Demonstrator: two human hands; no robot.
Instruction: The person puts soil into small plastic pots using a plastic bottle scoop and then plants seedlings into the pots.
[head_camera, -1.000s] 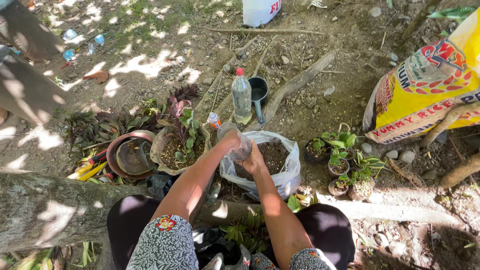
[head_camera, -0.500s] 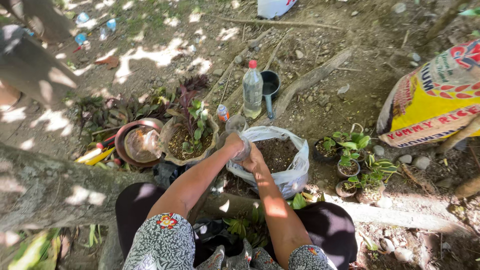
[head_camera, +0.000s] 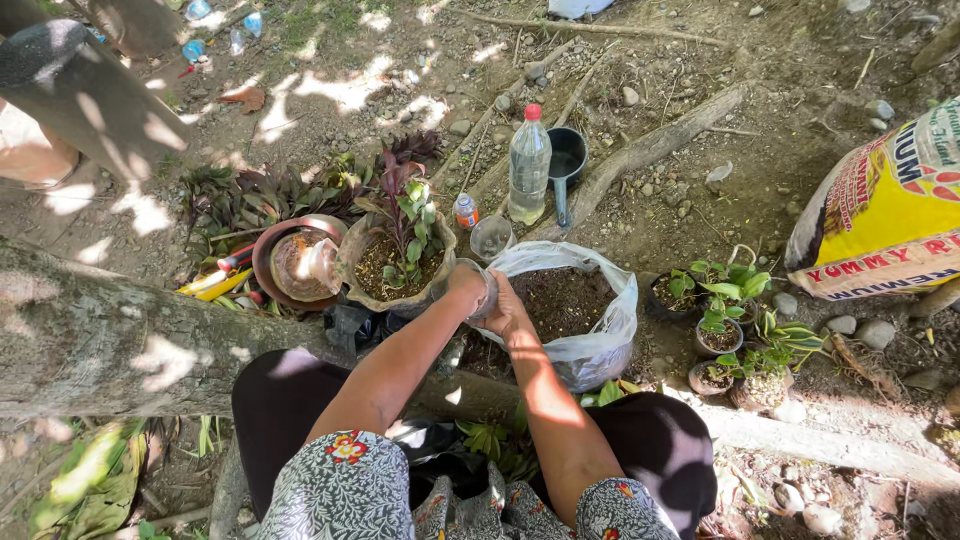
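My left hand (head_camera: 464, 279) and my right hand (head_camera: 507, 304) are pressed together around a small clear plastic cup (head_camera: 486, 292). They are at the near left rim of a white plastic bag (head_camera: 600, 345) filled with dark soil (head_camera: 560, 300). Just left of my hands stands a rough brown pot (head_camera: 352, 262) holding a green and purple plant (head_camera: 405, 205). What is inside the cup is hidden by my fingers.
Beyond the bag stand a clear bottle with a red cap (head_camera: 528, 165), a black scoop (head_camera: 567, 160), a small orange-capped bottle (head_camera: 464, 211) and an empty clear cup (head_camera: 491, 238). Small potted plants (head_camera: 720, 315) and a yellow sack (head_camera: 885, 215) are right; a brown bowl (head_camera: 295, 262) and log (head_camera: 100, 340) left.
My hands stay clasped on the cup and have shifted slightly toward the bag's left rim. The view has drifted, so the ground objects sit a little farther right.
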